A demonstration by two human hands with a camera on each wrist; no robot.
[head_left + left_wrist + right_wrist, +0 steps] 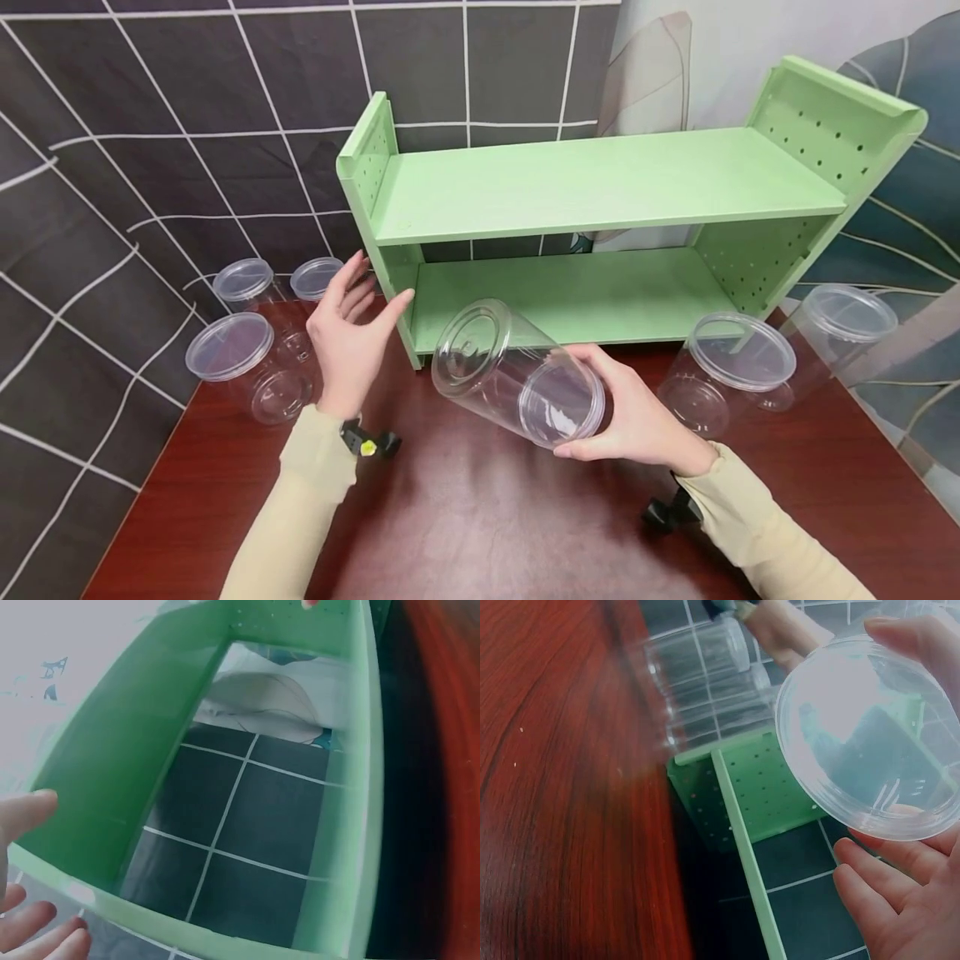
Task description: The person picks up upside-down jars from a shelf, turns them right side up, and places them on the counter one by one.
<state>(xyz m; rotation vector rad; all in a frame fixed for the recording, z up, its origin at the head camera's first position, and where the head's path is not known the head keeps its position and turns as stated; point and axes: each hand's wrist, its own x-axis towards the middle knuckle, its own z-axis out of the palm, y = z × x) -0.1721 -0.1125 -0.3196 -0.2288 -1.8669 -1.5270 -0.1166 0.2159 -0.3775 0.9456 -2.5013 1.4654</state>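
At the centre of the head view, a person's right hand [637, 417] curls round the base end of a clear lidded jar [517, 375], tilted so its long axis runs up and left, lid toward the green shelf [600, 187]. The left hand [348, 333], fingers spread and holding nothing, hovers just left of the lid, beside the shelf's left post.

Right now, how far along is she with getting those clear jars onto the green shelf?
Nothing looks done: both boards of the green shelf are bare. In hand: the right hand holds one clear jar tilted before the lower board; the left hand hovers open. Left: three jars on one side, two jars on the other.
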